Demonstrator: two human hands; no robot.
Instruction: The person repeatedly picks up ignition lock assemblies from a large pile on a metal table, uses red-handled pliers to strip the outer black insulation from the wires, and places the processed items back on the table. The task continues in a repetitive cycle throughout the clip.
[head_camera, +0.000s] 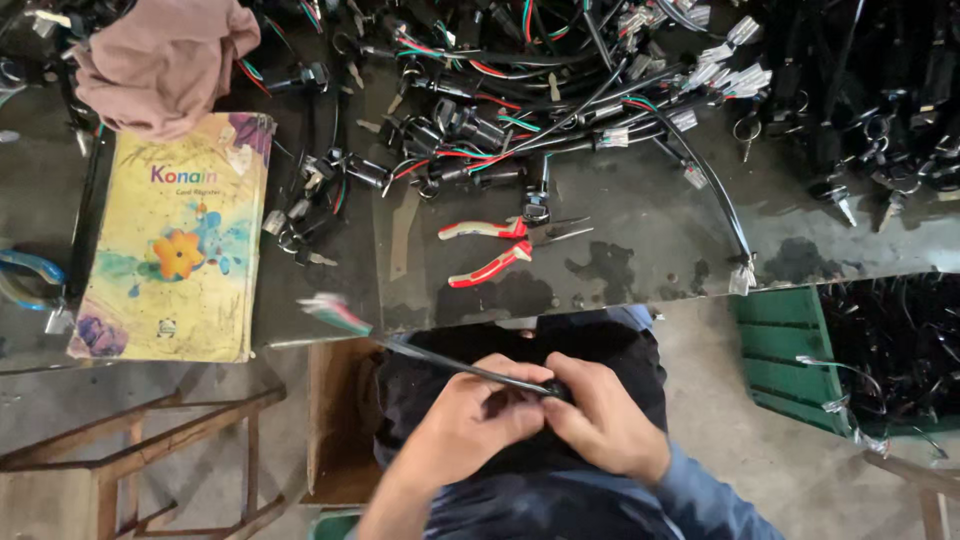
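Head view, looking down over a dark workbench (640, 215) edge onto the lap; both hands meet low in the frame, over dark trousers.

Left hand (465, 425) curled around a thin black cable (455, 365); fingers clenched on it, thumb on top. Right hand (605, 420) pressed against the left, fingers pinched on the cable's near end, where a small dark fitting sits between the two hands; fitting mostly hidden, kind not clear. Cable runs up and left from the hands to a blurred end with coloured wires (335, 312), just at the bench edge.

On the bench: red-handled pliers (505, 248) lying flat, jaws pointing right, near the edge above the hands; a heap of black wire harnesses (520, 90) with red, green and white leads and white connectors across the far side; a yellow notebook (175, 240) with a flower picture at the left; a pink cloth (165, 60) bunched above it.

Off the bench: a green crate (785, 350) holding more black harnesses at the right; a wooden stool frame (130, 460) at lower left.
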